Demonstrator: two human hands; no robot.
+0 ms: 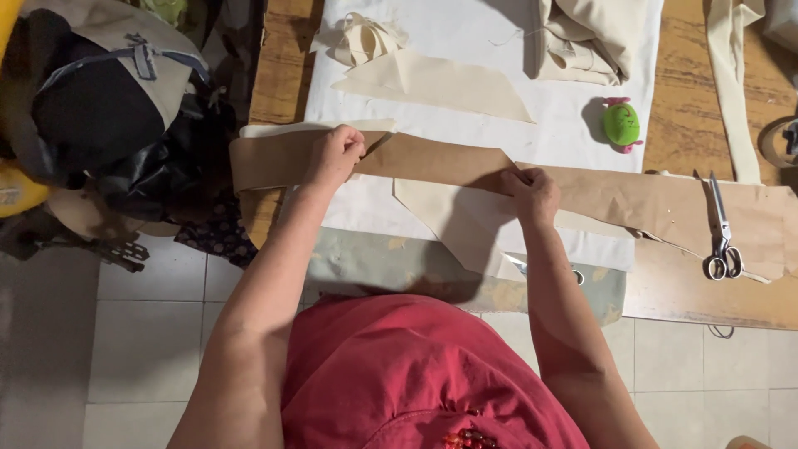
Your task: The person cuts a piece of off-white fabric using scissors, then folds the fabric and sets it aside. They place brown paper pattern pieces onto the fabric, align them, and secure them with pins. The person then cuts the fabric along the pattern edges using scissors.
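Observation:
A long brown paper pattern strip lies across the white cloth that covers the table. My left hand grips the strip near its left part, fingers curled over its top edge. My right hand pinches the strip's lower edge near the middle. Under the strip lies a cream fabric piece that reaches to the table's front edge. The strip's left end hangs past the cloth.
Scissors rest on more brown paper at the right. A green pincushion sits on the cloth. Cut cream pieces and folded fabric lie farther back. Piled bags and clothes stand left of the table on a tiled floor.

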